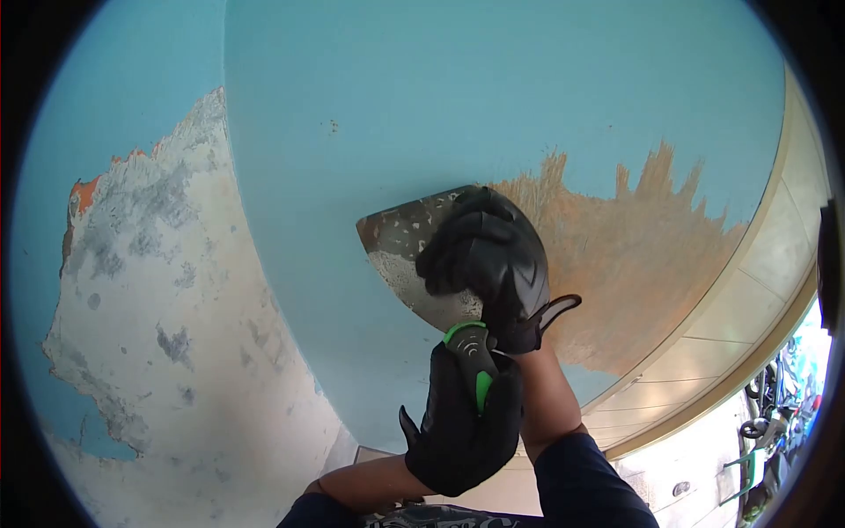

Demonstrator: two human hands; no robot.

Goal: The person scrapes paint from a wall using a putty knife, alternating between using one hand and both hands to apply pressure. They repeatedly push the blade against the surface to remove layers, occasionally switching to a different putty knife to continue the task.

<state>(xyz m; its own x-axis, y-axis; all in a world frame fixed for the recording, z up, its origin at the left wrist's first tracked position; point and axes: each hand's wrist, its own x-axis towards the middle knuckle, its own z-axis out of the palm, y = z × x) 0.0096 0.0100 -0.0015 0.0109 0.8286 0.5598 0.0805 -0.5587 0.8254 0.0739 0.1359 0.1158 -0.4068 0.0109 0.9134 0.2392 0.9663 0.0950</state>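
My left hand [466, 422], in a black glove, is closed around the black and green handle of a wide putty knife [400, 273]. The knife's broad metal blade is worn and spotted, and its long edge lies at or very near the blue wall [370, 97]. Farther up, my right hand [484, 251], gloved in black too, rests on the blade with curled fingers and covers its right part. Right beside the blade, a rough brown patch [634, 255] shows on the wall, with jagged streaks along its upper border.
On the left, an adjoining wall carries a large bare plaster patch [167, 290] with ragged edges. A cream tiled strip [731, 308] curves along the right. Beyond it, a motorcycle [761, 414] and a green-framed object [748, 475] stand in bright light.
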